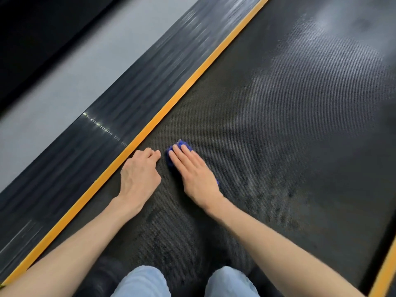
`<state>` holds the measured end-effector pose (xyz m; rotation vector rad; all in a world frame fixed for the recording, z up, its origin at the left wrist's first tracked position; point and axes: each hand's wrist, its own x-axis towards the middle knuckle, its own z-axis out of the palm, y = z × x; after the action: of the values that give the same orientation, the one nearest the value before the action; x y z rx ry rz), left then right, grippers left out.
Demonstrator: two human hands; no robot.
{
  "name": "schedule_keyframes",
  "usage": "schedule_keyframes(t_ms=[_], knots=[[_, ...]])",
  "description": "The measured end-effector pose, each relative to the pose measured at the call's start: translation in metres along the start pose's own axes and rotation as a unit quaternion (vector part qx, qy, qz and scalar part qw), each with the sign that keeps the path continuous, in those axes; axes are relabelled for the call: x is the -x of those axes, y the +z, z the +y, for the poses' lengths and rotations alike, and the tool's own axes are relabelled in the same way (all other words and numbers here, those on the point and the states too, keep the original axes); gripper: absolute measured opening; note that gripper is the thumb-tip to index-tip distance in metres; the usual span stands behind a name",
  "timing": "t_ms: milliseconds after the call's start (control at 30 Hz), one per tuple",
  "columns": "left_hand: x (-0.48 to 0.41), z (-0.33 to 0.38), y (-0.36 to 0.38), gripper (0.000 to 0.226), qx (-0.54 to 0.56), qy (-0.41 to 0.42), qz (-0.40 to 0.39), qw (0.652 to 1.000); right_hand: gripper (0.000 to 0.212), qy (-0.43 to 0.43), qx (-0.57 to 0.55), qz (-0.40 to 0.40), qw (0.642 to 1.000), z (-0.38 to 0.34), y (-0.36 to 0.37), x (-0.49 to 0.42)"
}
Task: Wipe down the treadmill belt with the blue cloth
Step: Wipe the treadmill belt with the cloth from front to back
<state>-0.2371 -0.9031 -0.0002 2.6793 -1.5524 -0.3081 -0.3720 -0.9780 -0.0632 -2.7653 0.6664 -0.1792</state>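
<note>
The dark textured treadmill belt (278, 116) fills most of the view, with darker smudged patches near my knees. My right hand (192, 174) lies flat with straight fingers on the blue cloth (182, 145), pressing it onto the belt; only the cloth's edges show past my fingertips and by my wrist. My left hand (140, 174) rests on the belt just left of it, fingers curled under, close to the yellow stripe (171, 103).
A ribbed black side rail (120, 99) runs along the left of the yellow stripe, with grey floor (53, 86) beyond. A second yellow stripe (385, 273) shows at the bottom right. My knees in light jeans (143, 284) are at the bottom edge.
</note>
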Motion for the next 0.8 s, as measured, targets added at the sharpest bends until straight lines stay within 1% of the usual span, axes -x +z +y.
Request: schedule_keyframes(t_ms=[33, 67, 100, 167, 200, 267, 300, 367, 400, 433, 467, 533, 567, 600, 633, 667, 700, 733, 800], knots=[[0.001, 0.001, 0.0, 0.044, -0.005, -0.001, -0.003, 1.0, 0.062, -0.019, 0.009, -0.006, 1.0, 0.008, -0.003, 0.001], [0.001, 0.002, 0.0, 0.046, -0.006, -0.001, -0.007, 1.0, 0.062, -0.018, 0.031, 0.006, 0.999, 0.023, -0.011, -0.001], [0.001, 0.002, 0.0, 0.047, -0.003, -0.002, -0.011, 1.0, 0.062, 0.011, 0.047, 0.021, 0.999, 0.044, -0.02, -0.004], [0.001, 0.001, 0.0, 0.048, 0.005, -0.006, -0.011, 1.0, 0.059, 0.135, 0.038, 0.067, 0.988, 0.094, -0.04, -0.007], [0.001, 0.001, 0.0, 0.048, 0.007, -0.006, -0.011, 1.0, 0.062, 0.191, 0.023, 0.078, 0.978, 0.12, -0.049, -0.006], [0.001, 0.001, 0.0, 0.05, 0.005, -0.002, -0.018, 1.0, 0.071, 0.249, -0.003, 0.078, 0.965, 0.159, -0.065, 0.0], [0.001, 0.001, -0.001, 0.049, 0.006, -0.002, -0.021, 1.0, 0.072, 0.27, -0.015, 0.078, 0.96, 0.167, -0.068, 0.0], [-0.001, 0.003, -0.002, 0.047, 0.015, -0.007, -0.018, 1.0, 0.062, 0.301, -0.022, 0.109, 0.947, 0.154, -0.067, -0.007], [-0.002, 0.004, -0.001, 0.045, 0.021, -0.008, -0.009, 1.0, 0.055, 0.29, -0.014, 0.124, 0.949, 0.135, -0.063, -0.008], [-0.004, 0.007, 0.0, 0.045, 0.028, -0.005, 0.0, 1.0, 0.049, 0.249, -0.013, 0.131, 0.959, 0.112, -0.056, -0.006], [-0.005, 0.01, 0.001, 0.046, 0.034, 0.005, 0.008, 0.999, 0.046, 0.187, -0.017, 0.121, 0.975, 0.087, -0.045, 0.001], [-0.006, 0.02, 0.006, 0.053, 0.049, 0.045, 0.018, 0.998, 0.057, 0.063, -0.017, 0.07, 0.995, 0.039, -0.024, 0.031], [-0.007, 0.027, 0.008, 0.058, 0.063, 0.069, 0.019, 0.995, 0.063, 0.029, -0.021, 0.042, 0.998, 0.027, -0.018, 0.047], [-0.007, 0.034, 0.009, 0.061, 0.081, 0.095, 0.017, 0.992, 0.065, 0.015, -0.027, 0.027, 0.999, 0.029, -0.015, 0.062], [-0.006, 0.041, 0.009, 0.062, 0.098, 0.125, 0.015, 0.987, 0.064, 0.018, -0.026, 0.033, 0.999, 0.045, -0.018, 0.073], [-0.006, 0.048, 0.01, 0.062, 0.11, 0.158, 0.01, 0.981, 0.063, 0.052, -0.022, 0.042, 0.998, 0.067, -0.026, 0.082], [-0.005, 0.054, 0.01, 0.062, 0.116, 0.188, 0.003, 0.975, 0.063, 0.116, -0.017, 0.058, 0.991, 0.091, -0.036, 0.091], [-0.004, 0.059, 0.011, 0.061, 0.117, 0.213, -0.007, 0.97, 0.064, 0.196, -0.013, 0.078, 0.977, 0.119, -0.047, 0.104], [-0.004, 0.066, 0.014, 0.062, 0.114, 0.246, -0.03, 0.962, 0.074, 0.348, -0.012, 0.112, 0.931, 0.171, -0.071, 0.138]])
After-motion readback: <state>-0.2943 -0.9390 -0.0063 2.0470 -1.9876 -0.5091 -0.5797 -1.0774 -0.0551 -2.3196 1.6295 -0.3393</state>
